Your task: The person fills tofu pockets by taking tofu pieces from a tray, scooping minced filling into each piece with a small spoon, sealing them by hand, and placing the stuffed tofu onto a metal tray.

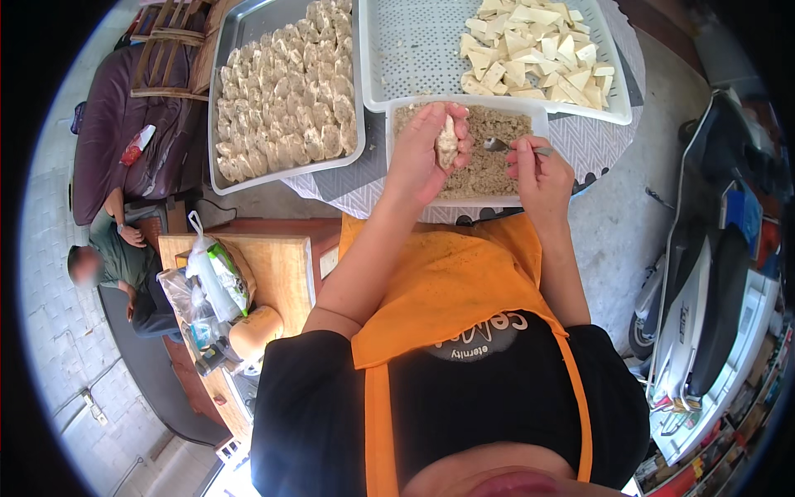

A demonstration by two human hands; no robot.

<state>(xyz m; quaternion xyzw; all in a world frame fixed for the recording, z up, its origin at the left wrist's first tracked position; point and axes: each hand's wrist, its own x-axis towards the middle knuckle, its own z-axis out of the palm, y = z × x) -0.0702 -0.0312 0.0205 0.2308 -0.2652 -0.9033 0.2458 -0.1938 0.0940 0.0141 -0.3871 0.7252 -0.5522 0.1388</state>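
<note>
My left hand (428, 149) holds a pale stuffed piece (446, 144) coated with brownish filling, its fingers curled around it. In my right hand (541, 168) is a metal spoon (495, 145), pinched by the handle, its bowl just right of the piece. Both hands are over a white plastic tub (541, 118) of crumbly brown filling (487, 177). Behind it, a perforated white tray (410, 56) carries a heap of pale tofu-like triangles (534, 53) at its right. At the left, a metal tray (248, 22) bears rows of filled pieces (286, 93).
A patterned cloth (584, 140) covers the round table beneath the trays. Left of me stands a wooden table (282, 261) with plastic bags (211, 279). Another person (127, 248) sits at the far left. A motor scooter (702, 310) stands at the right.
</note>
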